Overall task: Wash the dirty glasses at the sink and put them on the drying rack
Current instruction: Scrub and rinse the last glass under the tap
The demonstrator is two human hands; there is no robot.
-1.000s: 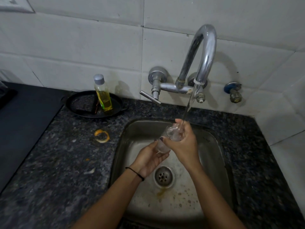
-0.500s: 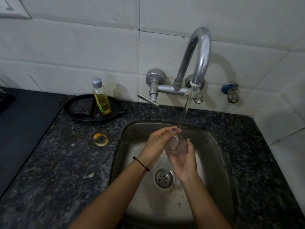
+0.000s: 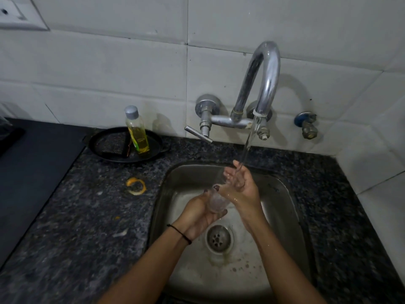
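Behind the sink [image 3: 285, 194], a wall of pale tiles [image 3: 109, 73] fills the upper part of my view, and the dark speckled tabletop [image 3: 87, 227] wraps around the sink on the left, the back and the right. Left of the sink, past the stone, lies a flat black surface [image 3: 32, 167]. Above the sink's back edge the curved metal tap [image 3: 266, 84] comes out of the wall, and a thin stream of water [image 3: 247, 145] runs from it. My right hand [image 3: 241, 185] is over the sink under that stream, palm up, fingers relaxed and spread, gripping nothing; the water lands on its palm. My left hand [image 3: 195, 216] is over the middle of the sink, just beside the right one, with its fingers curled round the clear glass [image 3: 215, 201], which it holds tilted above the basin, close against the heel of my right hand. Behind the sink's left corner a round black pan [image 3: 109, 145] sits on the tabletop with a clear bottle of yellow liquid [image 3: 137, 132] standing upright in it. Low in the sink, just below my left hand, is the round drain [image 3: 218, 238]. Left of the sink a curl of orange peel [image 3: 136, 185] lies on the stone. A thin black band [image 3: 179, 233] circles my left wrist.
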